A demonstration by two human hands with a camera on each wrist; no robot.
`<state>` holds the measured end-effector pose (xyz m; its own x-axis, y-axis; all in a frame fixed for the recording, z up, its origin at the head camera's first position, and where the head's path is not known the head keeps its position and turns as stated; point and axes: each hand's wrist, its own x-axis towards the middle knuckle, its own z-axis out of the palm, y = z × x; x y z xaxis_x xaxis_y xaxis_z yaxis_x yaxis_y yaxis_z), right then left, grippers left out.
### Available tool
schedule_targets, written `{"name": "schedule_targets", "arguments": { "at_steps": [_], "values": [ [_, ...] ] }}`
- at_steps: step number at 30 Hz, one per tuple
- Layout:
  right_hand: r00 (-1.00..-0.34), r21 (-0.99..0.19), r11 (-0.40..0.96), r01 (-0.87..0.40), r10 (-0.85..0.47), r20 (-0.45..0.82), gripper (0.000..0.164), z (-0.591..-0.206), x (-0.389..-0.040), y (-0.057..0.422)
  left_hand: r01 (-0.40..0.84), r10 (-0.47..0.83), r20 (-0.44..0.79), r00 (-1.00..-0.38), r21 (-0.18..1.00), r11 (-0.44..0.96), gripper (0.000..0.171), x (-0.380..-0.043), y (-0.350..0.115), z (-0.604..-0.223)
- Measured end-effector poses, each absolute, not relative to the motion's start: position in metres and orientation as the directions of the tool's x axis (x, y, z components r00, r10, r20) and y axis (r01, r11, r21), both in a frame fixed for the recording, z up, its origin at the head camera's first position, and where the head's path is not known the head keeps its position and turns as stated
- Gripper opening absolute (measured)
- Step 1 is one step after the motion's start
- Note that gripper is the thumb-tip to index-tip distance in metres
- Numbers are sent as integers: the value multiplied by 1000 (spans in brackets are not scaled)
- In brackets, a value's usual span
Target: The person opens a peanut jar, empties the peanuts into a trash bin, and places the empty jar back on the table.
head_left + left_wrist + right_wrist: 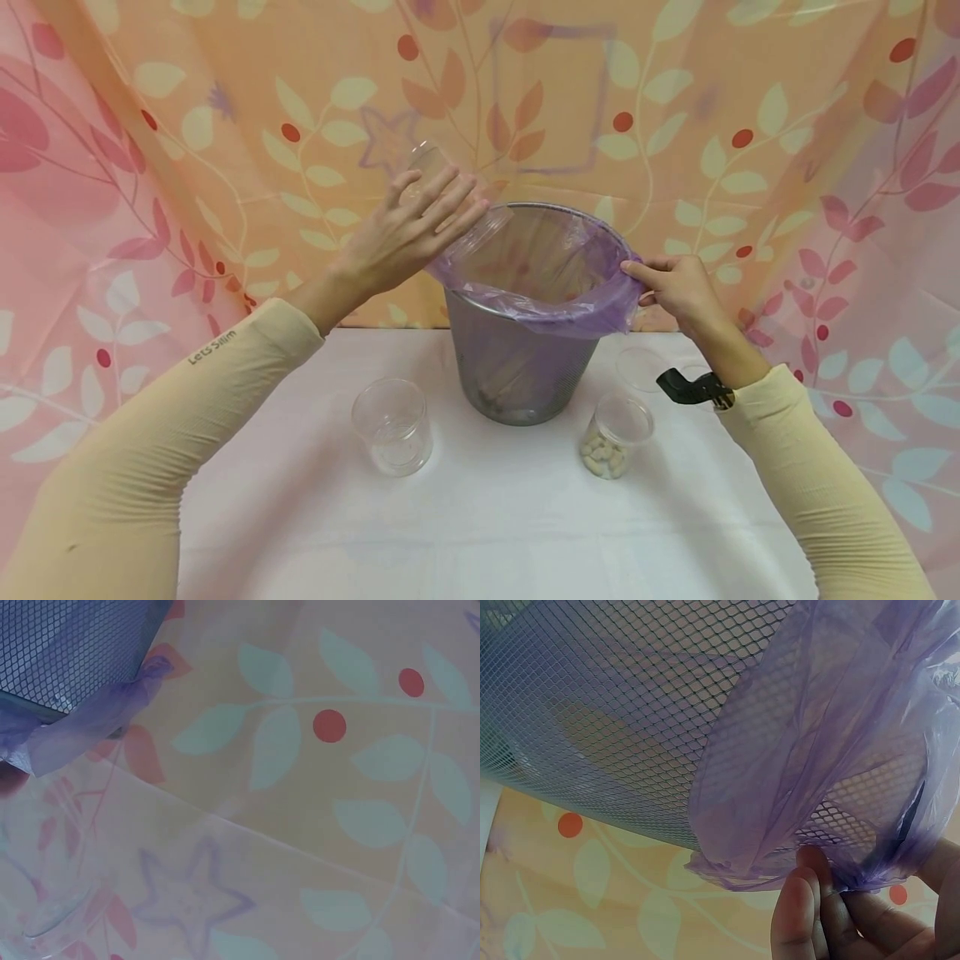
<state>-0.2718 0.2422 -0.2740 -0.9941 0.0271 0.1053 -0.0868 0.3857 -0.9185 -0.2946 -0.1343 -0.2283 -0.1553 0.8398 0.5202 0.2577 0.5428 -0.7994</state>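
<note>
A mesh wastebasket (517,367) stands on the table, lined with a purple plastic bag (592,312) folded over its rim. My left hand (423,221) grips a clear plastic cup (429,157), tilted with its mouth toward the basket's left rim. Its contents cannot be made out. At the right rim, my right hand (678,292) pinches the bag's edge; in the right wrist view its fingers (810,900) bear against the purple film (780,787). Only a sliver of the left fingers (11,780) shows in the left wrist view, beside the bag (90,720).
A clear cup (392,429) stands at the front left of the basket. To the front right is a clear cup holding several pale, bean-like pieces (602,454). A flat clear lid (641,369) lies behind it. Floral curtains (300,50) hang behind the white table (480,517).
</note>
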Motion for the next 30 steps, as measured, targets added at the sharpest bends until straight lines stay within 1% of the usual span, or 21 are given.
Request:
{"name": "schedule_targets", "arguments": {
  "at_steps": [7,10,13,14,16,20,22,27,30],
  "values": [
    [-994,-914,398,-84,29,104,38,-275,-272,242,287,826,546,-141,-776,562,63,-294,-134,-229],
    [-994,-915,395,-86,29,106,39,-275,-272,242,296,813,566,-136,-760,578,59,-294,-134,-229],
    [-994,-916,391,-88,30,109,39,-275,-272,242,329,782,608,-134,-717,614,51,-294,-132,-229],
    [-994,-917,389,-89,28,108,38,-275,-272,241,343,769,624,-140,-698,628,52,-294,-132,-229],
    [-994,-919,385,-91,23,108,37,-275,-272,241,377,737,655,-167,-648,661,59,-293,-132,-229],
    [-994,-922,376,-93,19,108,28,-274,-272,241,451,672,693,-261,-528,719,93,-288,-134,-229],
    [-994,-923,374,-92,19,107,24,-274,-271,242,476,640,707,-301,-470,743,94,-287,-135,-229],
    [-994,-922,378,-88,23,104,26,-274,-270,241,512,573,714,-402,-344,787,97,-282,-137,-226],
    [-995,-918,387,-84,21,99,37,-274,-271,241,539,528,707,-471,-243,806,102,-278,-138,-224]
  ]
}}
